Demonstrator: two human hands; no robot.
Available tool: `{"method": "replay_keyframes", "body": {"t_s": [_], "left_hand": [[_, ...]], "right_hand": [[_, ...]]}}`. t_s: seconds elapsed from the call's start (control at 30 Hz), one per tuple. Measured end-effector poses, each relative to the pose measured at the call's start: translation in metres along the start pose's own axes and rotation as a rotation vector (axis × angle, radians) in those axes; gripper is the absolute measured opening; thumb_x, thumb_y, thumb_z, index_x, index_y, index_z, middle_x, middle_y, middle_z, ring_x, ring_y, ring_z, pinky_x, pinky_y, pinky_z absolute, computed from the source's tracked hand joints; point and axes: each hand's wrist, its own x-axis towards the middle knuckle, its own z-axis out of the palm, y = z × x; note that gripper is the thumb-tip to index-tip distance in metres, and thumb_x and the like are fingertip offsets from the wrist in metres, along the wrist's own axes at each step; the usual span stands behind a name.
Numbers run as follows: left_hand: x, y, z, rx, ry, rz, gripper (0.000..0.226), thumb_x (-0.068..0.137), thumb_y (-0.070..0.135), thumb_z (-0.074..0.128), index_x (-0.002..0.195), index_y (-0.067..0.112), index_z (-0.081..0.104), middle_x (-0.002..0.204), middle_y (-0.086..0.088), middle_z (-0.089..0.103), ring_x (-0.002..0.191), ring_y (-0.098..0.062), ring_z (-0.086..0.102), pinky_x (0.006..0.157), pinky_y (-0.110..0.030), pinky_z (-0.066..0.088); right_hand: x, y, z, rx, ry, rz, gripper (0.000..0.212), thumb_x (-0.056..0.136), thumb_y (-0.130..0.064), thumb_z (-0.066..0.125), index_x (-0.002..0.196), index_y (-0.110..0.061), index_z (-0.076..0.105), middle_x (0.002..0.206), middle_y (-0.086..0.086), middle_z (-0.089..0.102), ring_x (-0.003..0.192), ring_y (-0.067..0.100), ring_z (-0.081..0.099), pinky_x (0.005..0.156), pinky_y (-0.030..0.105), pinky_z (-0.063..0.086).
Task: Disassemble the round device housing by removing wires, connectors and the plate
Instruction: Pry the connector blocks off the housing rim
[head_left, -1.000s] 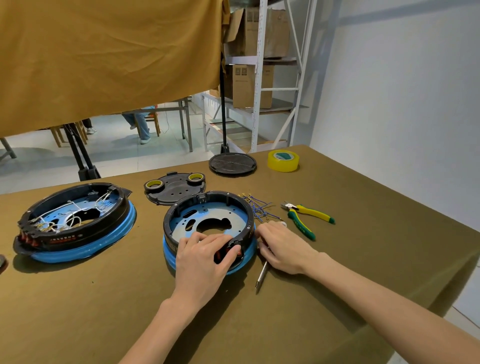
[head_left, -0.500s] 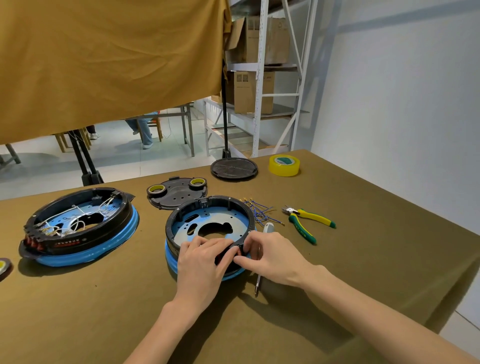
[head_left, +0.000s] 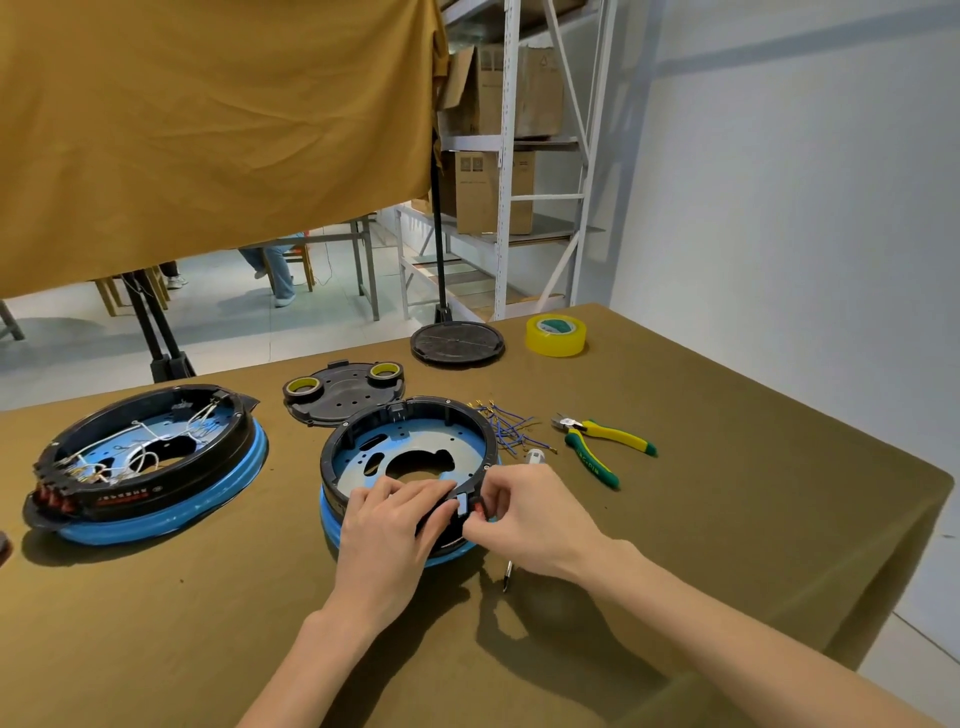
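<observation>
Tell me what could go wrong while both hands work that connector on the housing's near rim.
The right hand pinches the red connector at the housing rim; a hard tug could snap it. The left hand covers the rim, so fingers might get nipped. The screwdriver under the right wrist could roll away.

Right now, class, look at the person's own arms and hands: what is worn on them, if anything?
Nothing is worn. The left hand and right hand are both bare: no gloves, and no rings that can be seen. Both forearms are bare as far as the picture's edge, with no sleeve, watch or wristband in view. No cables, straps or markings show on either arm.
</observation>
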Motion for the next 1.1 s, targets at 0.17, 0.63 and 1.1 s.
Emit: {"method": "replay_keyframes", "body": {"t_s": [0.17, 0.63, 1.1], "left_hand": [[-0.002, 0.001, 0.004, -0.01, 0.03, -0.01, 0.036, 0.098, 0.043, 0.052, 0.122, 0.03, 0.074, 0.111, 0.013, 0.076, 0.092, -0.011, 0.061, 0.077, -0.028, 0.037], [-0.002, -0.001, 0.006, -0.009, 0.066, 0.001, 0.038, 0.102, 0.046, 0.046, 0.12, 0.029, 0.075, 0.108, 0.013, 0.077, 0.093, -0.011, 0.064, 0.079, -0.028, 0.041], [-0.002, 0.0, 0.004, -0.006, 0.045, -0.008, 0.035, 0.097, 0.043, 0.053, 0.119, 0.028, 0.076, 0.107, 0.012, 0.077, 0.094, -0.011, 0.065, 0.079, -0.027, 0.041]], "right_hand": [[-0.001, 0.039, -0.028, -0.222, 0.169, 0.05, 0.02, 0.08, -0.039, 0.061, 0.073, -0.025, 0.048, 0.06, -0.006, 0.058, 0.055, 0.011, 0.052, 0.049, 0.026, 0.038], [0.036, 0.107, -0.031, -0.529, 0.034, 0.276, 0.015, 0.09, -0.026, 0.066, 0.104, -0.024, 0.064, 0.103, 0.0, 0.069, 0.093, 0.024, 0.065, 0.072, 0.036, 0.056], [0.036, 0.078, -0.006, -0.284, 0.125, 0.326, 0.029, 0.097, -0.052, 0.052, 0.111, -0.027, 0.049, 0.086, -0.005, 0.065, 0.073, 0.015, 0.062, 0.057, 0.033, 0.047]]}}
